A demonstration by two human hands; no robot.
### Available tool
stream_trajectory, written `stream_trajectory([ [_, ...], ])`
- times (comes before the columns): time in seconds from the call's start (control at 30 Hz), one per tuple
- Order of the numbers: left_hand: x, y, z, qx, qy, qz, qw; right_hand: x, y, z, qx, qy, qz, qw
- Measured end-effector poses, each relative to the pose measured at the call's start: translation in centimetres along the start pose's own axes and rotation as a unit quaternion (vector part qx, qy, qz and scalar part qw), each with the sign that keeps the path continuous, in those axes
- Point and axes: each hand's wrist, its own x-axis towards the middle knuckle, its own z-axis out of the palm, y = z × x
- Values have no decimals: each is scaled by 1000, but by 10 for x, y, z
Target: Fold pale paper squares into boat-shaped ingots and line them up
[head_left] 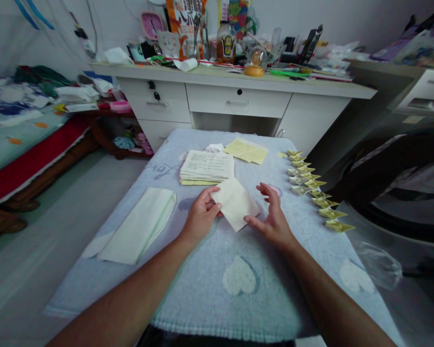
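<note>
A pale, square piece of paper (236, 203) is held above the cloth-covered table, turned so one corner points toward me. My left hand (203, 208) pinches its left corner between thumb and fingers. At its lower right, my right hand (271, 219) has the thumb at the paper's edge, with the fingers raised and spread apart. Just beyond the paper lies a stack of handwritten sheets (208, 166). Along the table's right side runs a row of several folded yellow paper boats (329, 213).
Folded pale green paper (139, 226) lies on the left of the blue cloth (198, 289). Yellow sheets (246, 150) and a crumpled white tissue (214, 148) rest at the back. A clear plastic bag (379, 265) hangs by the right edge. Beyond stands a cluttered white desk (238, 86).
</note>
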Motion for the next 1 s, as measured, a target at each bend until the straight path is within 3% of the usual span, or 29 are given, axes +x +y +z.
stream_trajectory([
  [0.17,0,1,-3,22,11,-40,999,-6,-17,-2,-176,-84,-157,968],
  [0.3,-1,4,-1,11,7,-58,998,-10,-18,4,-256,-113,-176,944],
  [0.53,-1,-1,-3,39,-10,-57,998,-12,-20,4,-281,-106,-201,933],
  [0.63,-1,-2,-5,83,-17,-41,996,-13,-22,2,-255,-114,-186,942],
  [0.77,-3,2,-5,92,-24,12,995,-11,-16,-3,-116,-101,-139,978],
  [0.9,-10,9,0,88,-32,81,992,-5,-7,-4,3,-26,-3,1000],
  [1.0,-14,11,2,82,-38,92,992,-1,-2,-1,103,-38,86,990],
])
